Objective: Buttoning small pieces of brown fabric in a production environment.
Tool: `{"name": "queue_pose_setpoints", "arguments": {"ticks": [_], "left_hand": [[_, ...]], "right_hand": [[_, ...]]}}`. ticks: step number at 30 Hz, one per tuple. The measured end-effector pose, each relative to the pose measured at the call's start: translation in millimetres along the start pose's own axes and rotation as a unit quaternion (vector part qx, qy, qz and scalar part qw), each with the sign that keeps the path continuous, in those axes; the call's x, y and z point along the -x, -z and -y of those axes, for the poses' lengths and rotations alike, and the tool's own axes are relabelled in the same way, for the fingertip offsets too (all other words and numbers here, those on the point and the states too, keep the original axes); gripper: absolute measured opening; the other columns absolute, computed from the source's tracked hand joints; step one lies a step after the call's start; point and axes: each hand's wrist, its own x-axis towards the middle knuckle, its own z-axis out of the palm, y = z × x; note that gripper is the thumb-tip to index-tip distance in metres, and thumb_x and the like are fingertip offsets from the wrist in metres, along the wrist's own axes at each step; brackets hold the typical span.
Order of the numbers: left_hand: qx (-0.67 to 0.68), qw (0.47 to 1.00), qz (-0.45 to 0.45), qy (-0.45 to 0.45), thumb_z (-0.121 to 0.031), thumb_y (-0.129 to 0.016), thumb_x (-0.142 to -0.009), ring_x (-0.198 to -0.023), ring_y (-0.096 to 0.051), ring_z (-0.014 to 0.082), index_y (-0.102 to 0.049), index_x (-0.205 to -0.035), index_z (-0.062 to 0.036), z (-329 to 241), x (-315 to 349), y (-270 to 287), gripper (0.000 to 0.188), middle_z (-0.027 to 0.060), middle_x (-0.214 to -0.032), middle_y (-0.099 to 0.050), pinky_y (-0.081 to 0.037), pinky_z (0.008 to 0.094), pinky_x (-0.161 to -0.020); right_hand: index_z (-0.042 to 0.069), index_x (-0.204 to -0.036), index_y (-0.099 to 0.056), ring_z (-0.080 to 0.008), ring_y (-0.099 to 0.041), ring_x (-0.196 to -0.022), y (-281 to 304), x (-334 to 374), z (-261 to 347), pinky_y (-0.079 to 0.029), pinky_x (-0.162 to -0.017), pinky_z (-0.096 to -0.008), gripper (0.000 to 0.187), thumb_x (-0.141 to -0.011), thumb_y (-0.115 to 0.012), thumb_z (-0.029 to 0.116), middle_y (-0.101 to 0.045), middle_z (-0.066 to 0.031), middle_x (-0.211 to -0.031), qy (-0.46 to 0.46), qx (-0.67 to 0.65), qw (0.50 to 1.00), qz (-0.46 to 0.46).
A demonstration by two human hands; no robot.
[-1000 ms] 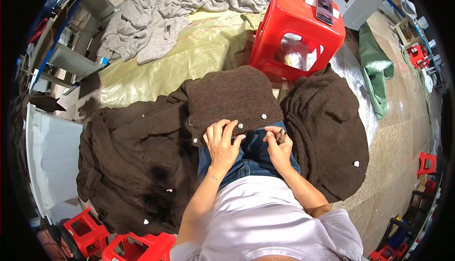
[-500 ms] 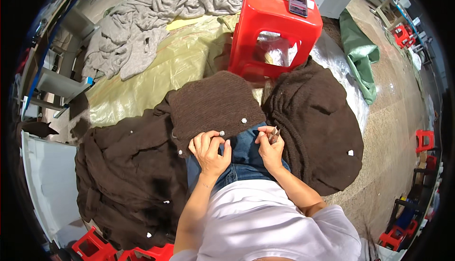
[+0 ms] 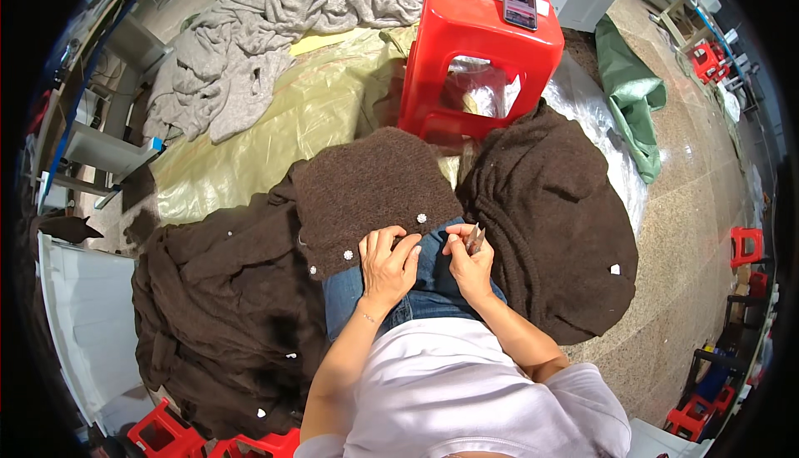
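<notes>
A brown knit garment (image 3: 374,177) lies across my lap, its near edge set with several white, sparkly buttons (image 3: 422,218). My left hand (image 3: 387,268) is pinching that near edge between two of the buttons, the fingertips on the fabric. Just to the right, my right hand (image 3: 469,271) is closed around small thread snips (image 3: 475,239), whose two pointed tips stick up past the fingers. The snips are apart from the knit. Their lower part is hidden in the palm.
Dark brown garments are heaped at my left (image 3: 225,308) and at my right (image 3: 562,217). Ahead stands a red plastic stool (image 3: 491,34) with a phone (image 3: 520,2) on top. Grey knits (image 3: 225,59) lie on yellowish plastic sheeting (image 3: 333,84).
My left hand has slid right along the edge, leaving a button uncovered to its left. The knit has shifted slightly left and down. My right hand, with the snips, has moved slightly left.
</notes>
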Motion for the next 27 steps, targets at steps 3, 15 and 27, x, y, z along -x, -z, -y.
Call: {"name": "queue_pose_setpoints", "arguments": {"ticks": [3,15,27], "left_hand": [[0.003,1.000,-0.002,0.001,-0.010,-0.073,-0.077,-0.088,-0.057,0.0240,-0.070,-0.097,-0.0106,2.2,2.3,-2.8,0.021,0.0048,-0.096,-0.060,-0.041,0.0382,-0.084],[0.135,0.981,-0.140,0.021,0.002,-0.070,-0.080,-0.077,-0.064,0.0251,-0.068,-0.090,-0.0041,4.8,-22.9,-22.8,0.012,0.0083,-0.087,-0.066,-0.051,0.0334,-0.068],[0.354,0.908,-0.094,0.204,-0.001,-0.059,-0.095,-0.079,-0.065,0.0108,-0.061,-0.092,0.0036,12.7,-7.6,-29.5,0.006,0.0112,-0.099,-0.070,-0.055,0.0245,-0.074]], "right_hand": [[0.002,-0.106,-0.060,-0.0010,-0.039,-0.045,-0.2,-0.8,-1.3,-0.028,-0.039,-0.0183,0.012,-0.096,-0.057,0.010,-0.059,-0.0012,-0.072,0.005,0.008,1.000,0.003],[0.003,-0.107,-0.060,-0.0033,-0.040,-0.049,-8.2,-5.1,3.2,-0.033,-0.044,-0.0213,0.019,-0.097,-0.059,0.019,-0.056,0.0005,-0.074,0.190,0.126,0.973,0.035],[-0.002,-0.078,-0.069,-0.0132,-0.048,-0.051,-11.1,-23.7,41.2,-0.038,-0.051,-0.0320,0.055,-0.099,-0.048,0.044,-0.050,-0.0034,-0.052,-0.095,0.288,0.936,0.177]]}}
